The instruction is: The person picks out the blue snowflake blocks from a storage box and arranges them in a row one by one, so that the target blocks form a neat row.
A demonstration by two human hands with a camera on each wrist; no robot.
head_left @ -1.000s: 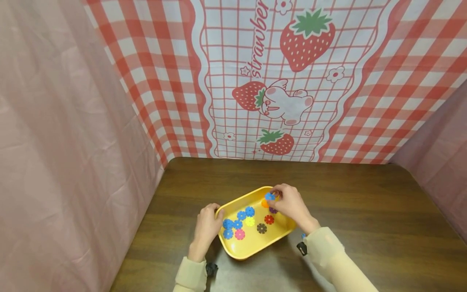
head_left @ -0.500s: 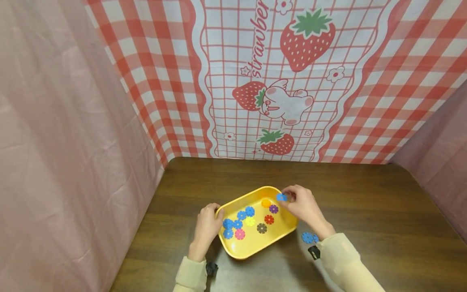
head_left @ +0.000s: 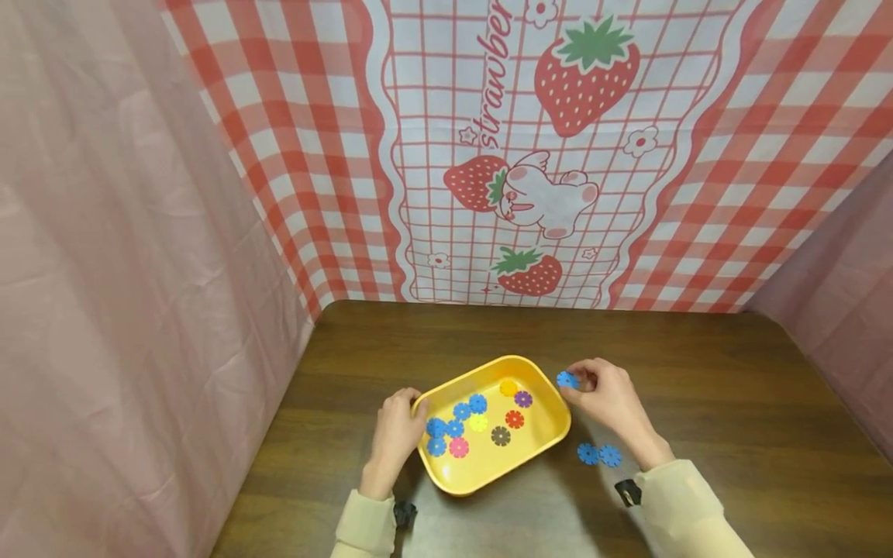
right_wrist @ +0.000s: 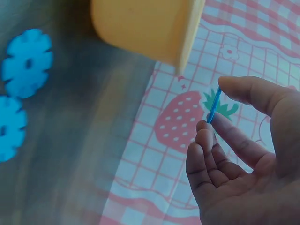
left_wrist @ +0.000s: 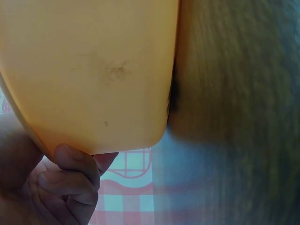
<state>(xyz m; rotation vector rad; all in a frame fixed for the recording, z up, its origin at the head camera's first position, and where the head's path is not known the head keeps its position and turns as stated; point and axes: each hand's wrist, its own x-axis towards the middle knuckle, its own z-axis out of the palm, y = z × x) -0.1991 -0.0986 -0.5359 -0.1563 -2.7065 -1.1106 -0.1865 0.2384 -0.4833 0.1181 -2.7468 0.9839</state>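
Observation:
A yellow plastic tray stands at an angle on the table, holding several blue notched discs and single pink, yellow, brown, red, purple and orange ones. My left hand grips its left rim; the left wrist view shows thumb and curled fingers at the tray's edge. Just off the tray's right end, my right hand pinches a blue notched disc between thumb and fingers. From the right wrist view that disc appears edge-on. Two more blue discs lie side by side on the table below the right hand.
The brown wooden table extends to both sides of the tray. A strawberry-print checked cloth hangs behind it. Pink curtains flank the left and right sides.
My right hand has moved right, out of the tray, carrying the blue disc past the rim. The two blue discs on the table have come into full view. My left hand stays put.

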